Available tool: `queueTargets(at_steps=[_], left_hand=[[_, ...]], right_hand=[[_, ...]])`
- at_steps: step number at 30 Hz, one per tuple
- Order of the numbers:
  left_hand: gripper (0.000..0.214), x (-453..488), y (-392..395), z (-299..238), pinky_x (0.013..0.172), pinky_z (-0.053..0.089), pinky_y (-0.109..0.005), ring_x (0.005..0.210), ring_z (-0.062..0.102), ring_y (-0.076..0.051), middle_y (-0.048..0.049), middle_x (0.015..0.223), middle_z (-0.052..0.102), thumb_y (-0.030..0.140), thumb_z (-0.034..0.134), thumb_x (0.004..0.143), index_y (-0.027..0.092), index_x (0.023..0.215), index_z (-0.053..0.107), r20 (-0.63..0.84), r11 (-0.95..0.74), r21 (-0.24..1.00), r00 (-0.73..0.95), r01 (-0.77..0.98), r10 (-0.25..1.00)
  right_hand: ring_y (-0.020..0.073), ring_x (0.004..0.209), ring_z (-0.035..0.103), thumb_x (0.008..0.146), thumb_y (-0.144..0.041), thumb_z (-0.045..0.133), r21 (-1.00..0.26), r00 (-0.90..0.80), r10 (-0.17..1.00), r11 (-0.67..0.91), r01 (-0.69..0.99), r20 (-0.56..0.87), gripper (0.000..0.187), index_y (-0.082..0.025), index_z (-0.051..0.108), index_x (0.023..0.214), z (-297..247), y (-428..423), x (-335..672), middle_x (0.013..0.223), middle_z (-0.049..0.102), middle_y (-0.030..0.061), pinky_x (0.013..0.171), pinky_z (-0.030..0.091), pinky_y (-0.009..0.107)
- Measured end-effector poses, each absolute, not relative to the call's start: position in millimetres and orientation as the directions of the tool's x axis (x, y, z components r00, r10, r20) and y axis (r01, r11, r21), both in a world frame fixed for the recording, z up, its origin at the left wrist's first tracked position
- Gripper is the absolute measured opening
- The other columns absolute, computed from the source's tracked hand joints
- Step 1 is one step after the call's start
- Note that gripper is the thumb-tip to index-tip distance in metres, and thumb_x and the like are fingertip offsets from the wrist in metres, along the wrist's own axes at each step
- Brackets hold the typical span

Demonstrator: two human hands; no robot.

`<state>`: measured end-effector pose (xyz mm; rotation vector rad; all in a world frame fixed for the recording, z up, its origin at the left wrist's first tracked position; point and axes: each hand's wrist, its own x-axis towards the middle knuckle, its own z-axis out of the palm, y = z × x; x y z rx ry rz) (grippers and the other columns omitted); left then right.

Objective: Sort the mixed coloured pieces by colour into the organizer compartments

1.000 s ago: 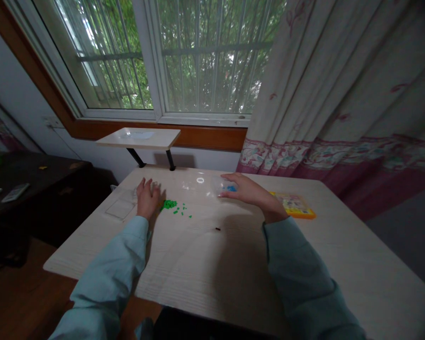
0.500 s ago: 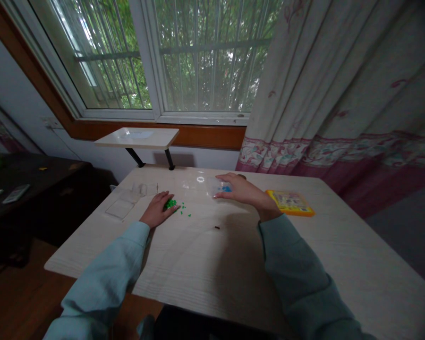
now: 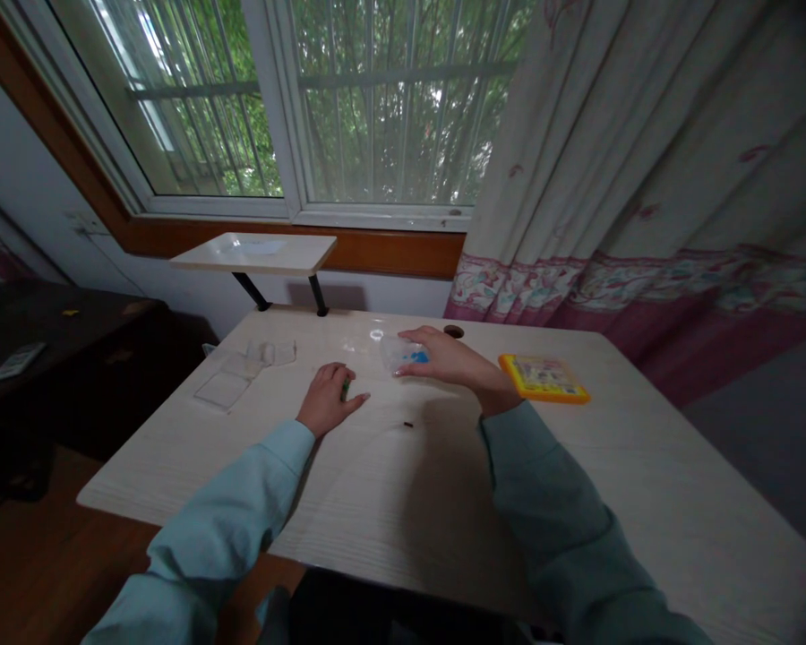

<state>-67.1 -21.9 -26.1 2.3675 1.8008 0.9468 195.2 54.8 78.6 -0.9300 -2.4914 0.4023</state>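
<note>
My left hand (image 3: 329, 400) rests on the table with its fingers curled and thumb stuck out. Small green pieces (image 3: 345, 387) show between the fingers and thumb, and the hand hides the others. To its right, my right hand (image 3: 443, 360) grips a clear plastic container (image 3: 390, 354) between thumb and fingers. Small blue pieces (image 3: 416, 356) are visible inside it; its far side is partly lost in glare. A small dark piece (image 3: 408, 425) lies on the table between my forearms.
Clear plastic boxes (image 3: 225, 390) lie at the left of the pale table (image 3: 349, 520). A yellow-orange flat case (image 3: 544, 378) is on the right. A small raised shelf (image 3: 261, 255) stands at the back left, and a round dark hole (image 3: 453, 331) is near the back edge.
My left hand has slid right and curled its fingers over the green pieces; the loose ones beside it no longer show. My right hand keeps its hold on the container, slightly further left.
</note>
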Motion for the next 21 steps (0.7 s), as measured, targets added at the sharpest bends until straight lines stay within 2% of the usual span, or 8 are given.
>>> queueTargets(at_steps=[3,7,10,13,16,19,21], left_hand=[[0.024,-67,-21,-24,0.098,0.044,-0.045,0.107,0.051,-0.027,-0.011,0.106,0.056,0.04,0.055,0.09,0.02,0.099,0.061,0.464,-0.318,0.337,0.138,0.886,0.875],[0.019,-67,-20,-18,0.092,0.045,-0.046,0.101,0.05,-0.028,-0.0116,0.1,0.055,0.034,0.052,0.091,0.019,0.095,0.063,0.468,-0.275,0.288,0.116,0.917,0.876],[0.018,-58,-25,-8,0.1,0.039,-0.051,0.108,0.048,-0.031,-0.0123,0.105,0.056,0.033,0.055,0.09,0.019,0.095,0.064,0.522,-0.276,0.262,0.105,0.925,0.847],[0.017,-39,-34,2,0.106,0.034,-0.052,0.113,0.047,-0.03,-0.0112,0.109,0.057,0.031,0.054,0.09,0.021,0.097,0.066,0.549,-0.415,0.268,0.215,0.869,0.807],[0.02,-21,-40,5,0.1,0.041,-0.046,0.109,0.051,-0.027,-0.0098,0.105,0.06,0.03,0.049,0.094,0.022,0.104,0.065,0.538,-0.534,0.396,0.283,0.747,0.794],[0.032,-16,-36,1,0.1,0.044,-0.043,0.11,0.054,-0.024,-0.0106,0.115,0.058,0.033,0.051,0.094,0.022,0.124,0.054,0.559,-0.529,0.627,0.143,0.573,0.817],[0.052,-21,-30,-2,0.103,0.045,-0.042,0.117,0.052,-0.023,-0.0123,0.127,0.052,0.039,0.058,0.09,0.023,0.137,0.042,0.537,-0.507,0.759,0.049,0.408,0.842]], right_hand=[[0.028,0.121,0.056,0.071,-0.052,0.076,-0.421,-0.67,0.67,0.734,0.532,0.321,0.068,-0.022,0.059,0.13,77,56,196,0.128,0.061,0.0119,0.107,0.042,0.044],[0.0283,0.121,0.056,0.071,-0.053,0.076,-0.424,-0.673,0.665,0.738,0.525,0.324,0.069,-0.021,0.059,0.129,76,56,195,0.128,0.061,0.0125,0.107,0.042,0.044],[0.0281,0.121,0.056,0.071,-0.052,0.077,-0.42,-0.677,0.66,0.743,0.522,0.326,0.068,-0.022,0.06,0.129,77,55,193,0.127,0.062,0.0119,0.107,0.042,0.044],[0.0279,0.121,0.055,0.07,-0.048,0.079,-0.41,-0.68,0.652,0.751,0.517,0.336,0.069,-0.021,0.059,0.129,79,55,193,0.127,0.062,0.0119,0.107,0.042,0.043],[0.0288,0.123,0.054,0.067,-0.044,0.082,-0.393,-0.662,0.651,0.757,0.523,0.373,0.074,-0.019,0.056,0.132,82,54,193,0.129,0.06,0.0136,0.107,0.041,0.043],[0.0281,0.124,0.053,0.068,-0.042,0.081,-0.405,-0.651,0.645,0.762,0.506,0.4,0.074,-0.02,0.054,0.133,82,50,187,0.131,0.058,0.0133,0.107,0.04,0.044],[0.0269,0.122,0.055,0.07,-0.043,0.079,-0.425,-0.667,0.631,0.77,0.476,0.396,0.07,-0.022,0.054,0.132,80,47,180,0.131,0.059,0.0117,0.106,0.041,0.044]])
